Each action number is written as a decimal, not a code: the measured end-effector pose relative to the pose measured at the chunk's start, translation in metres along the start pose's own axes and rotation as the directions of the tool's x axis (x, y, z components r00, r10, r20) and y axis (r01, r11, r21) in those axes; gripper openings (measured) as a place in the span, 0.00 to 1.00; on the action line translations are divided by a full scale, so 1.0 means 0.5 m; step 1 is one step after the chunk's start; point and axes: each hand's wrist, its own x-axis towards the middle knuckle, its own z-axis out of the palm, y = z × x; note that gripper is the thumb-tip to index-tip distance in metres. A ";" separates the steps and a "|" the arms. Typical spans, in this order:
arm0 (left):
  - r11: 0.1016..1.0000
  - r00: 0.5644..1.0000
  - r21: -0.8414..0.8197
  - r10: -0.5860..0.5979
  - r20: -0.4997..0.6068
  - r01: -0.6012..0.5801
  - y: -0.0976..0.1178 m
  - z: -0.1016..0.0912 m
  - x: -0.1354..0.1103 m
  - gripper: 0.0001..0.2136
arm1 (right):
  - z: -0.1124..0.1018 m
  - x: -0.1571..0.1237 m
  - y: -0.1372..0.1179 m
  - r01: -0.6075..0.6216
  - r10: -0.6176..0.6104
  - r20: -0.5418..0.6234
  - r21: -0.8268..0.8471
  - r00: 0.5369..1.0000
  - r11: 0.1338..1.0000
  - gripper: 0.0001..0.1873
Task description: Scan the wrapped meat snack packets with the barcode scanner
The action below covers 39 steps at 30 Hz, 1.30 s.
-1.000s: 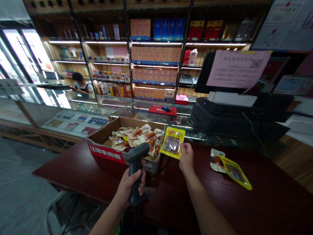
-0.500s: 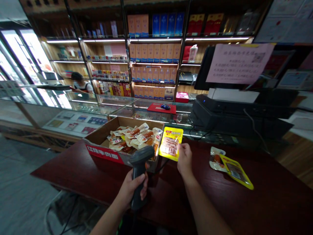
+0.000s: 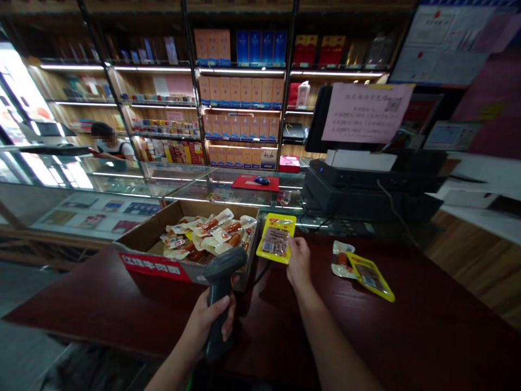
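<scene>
1. The left hand's [image 3: 212, 317] fingers are clenching the grip of a dark grey, pistol-shaped plastic barcode scanner [image 3: 223, 267]; hand and thumb are covering part of the handle, the scanning window is facing out of view, and the foot is fading into shadow.
2. The right hand's [image 3: 299, 260] fingers are grasping the lower right edge of a flat, rectangular, yellow-bordered plastic packet [image 3: 272, 240]; its back is facing out of sight, and its print is proving too small to read.
3. Both forearms are running off the bottom edge.
4. The scanner's head is pointing forward and right of the left fingers, toward the packet; the handle's long axis is standing nearly upright.
5. Just left of the right fingers, the packet is tilting slightly rightward at its top, its long axis running away from the wearer.
6. Beyond the left fingers, a brown cardboard box with a red label [image 3: 152, 267] is holding cream-and-clear plastic sausage packs [image 3: 214, 231], the scanner partly hiding its near corner.
7. Right of the right fingers, a second yellow-bordered packet [image 3: 371, 276] is lying slantwise against a single cream sausage pack [image 3: 340, 260] on a dark red-brown tabletop [image 3: 407, 342].
</scene>
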 end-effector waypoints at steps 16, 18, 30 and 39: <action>0.978 0.955 -0.071 -0.173 0.242 0.195 -0.099 0.216 0.059 0.24 | -0.459 0.066 -0.021 -0.108 0.036 -0.385 -0.166 0.922 0.980 0.18; 0.973 0.942 -0.056 -0.202 0.269 0.225 -0.115 0.246 0.062 0.24 | -0.476 0.066 -0.009 -0.116 0.031 -0.392 -0.195 0.920 0.974 0.18; 0.957 0.915 -0.054 -0.254 0.313 0.284 -0.158 0.300 0.081 0.24 | -0.493 0.050 -0.002 -0.133 -0.065 -0.387 -0.464 0.920 0.876 0.16; 0.966 0.950 -0.114 -0.202 0.237 0.234 -0.122 0.244 0.068 0.25 | -0.438 0.045 -0.033 -0.045 -0.206 -0.267 -0.705 0.941 0.708 0.16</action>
